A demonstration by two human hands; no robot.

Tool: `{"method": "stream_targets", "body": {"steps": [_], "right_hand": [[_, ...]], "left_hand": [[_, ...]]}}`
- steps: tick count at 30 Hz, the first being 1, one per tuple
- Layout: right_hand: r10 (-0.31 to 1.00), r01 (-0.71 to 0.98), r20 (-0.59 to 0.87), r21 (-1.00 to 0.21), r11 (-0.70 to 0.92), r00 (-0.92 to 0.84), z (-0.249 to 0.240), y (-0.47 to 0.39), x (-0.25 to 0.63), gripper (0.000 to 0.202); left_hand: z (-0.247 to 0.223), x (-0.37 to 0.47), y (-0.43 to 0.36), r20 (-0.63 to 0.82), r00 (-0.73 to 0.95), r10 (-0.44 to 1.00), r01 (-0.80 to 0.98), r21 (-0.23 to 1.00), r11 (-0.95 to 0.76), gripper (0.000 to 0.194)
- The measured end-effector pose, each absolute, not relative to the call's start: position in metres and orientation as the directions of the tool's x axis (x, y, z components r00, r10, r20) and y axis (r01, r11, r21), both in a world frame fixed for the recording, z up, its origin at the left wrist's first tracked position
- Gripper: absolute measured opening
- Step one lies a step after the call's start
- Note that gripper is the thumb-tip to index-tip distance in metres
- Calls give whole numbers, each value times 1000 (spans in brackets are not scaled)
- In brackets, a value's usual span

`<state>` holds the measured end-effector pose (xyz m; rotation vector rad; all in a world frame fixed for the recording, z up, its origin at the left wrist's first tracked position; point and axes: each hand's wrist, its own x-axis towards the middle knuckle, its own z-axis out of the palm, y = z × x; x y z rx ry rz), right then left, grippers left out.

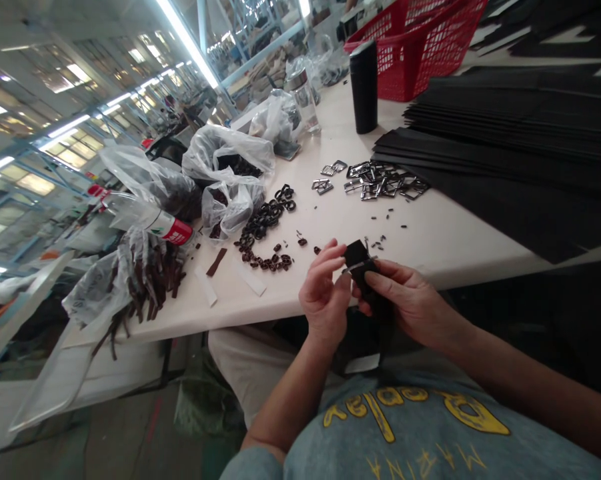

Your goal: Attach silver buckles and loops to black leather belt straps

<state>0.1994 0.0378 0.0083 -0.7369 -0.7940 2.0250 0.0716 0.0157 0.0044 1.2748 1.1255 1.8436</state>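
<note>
Wearing a lettered T-shirt (410,433); pinching a buckled black strap (355,253) in the right hand (410,297), just beside the left hand (325,293), held loosely open, with forearms angled inward.

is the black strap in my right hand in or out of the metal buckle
In, it appears: the black strap shows on both sides of the metal buckle by your right hand. Exact path: cannot tell.

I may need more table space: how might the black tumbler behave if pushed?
The black tumbler may tip if pushed near its top, being tall and narrow. Once down, its rounded body would probably roll.
</note>
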Motion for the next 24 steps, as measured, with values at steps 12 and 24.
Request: {"method": "stream_targets", "body": {"steps": [12,24], "right_hand": [[818,275,304,-836,474,-487,8,39,207,22],[783,338,299,-776,532,-545,3,37,206,20]], "left_hand": [[16,50,-2,-159,-50,986,-247,959,142,58],[-4,54,-9,-315,-111,943,-587,786,194,42]]}}
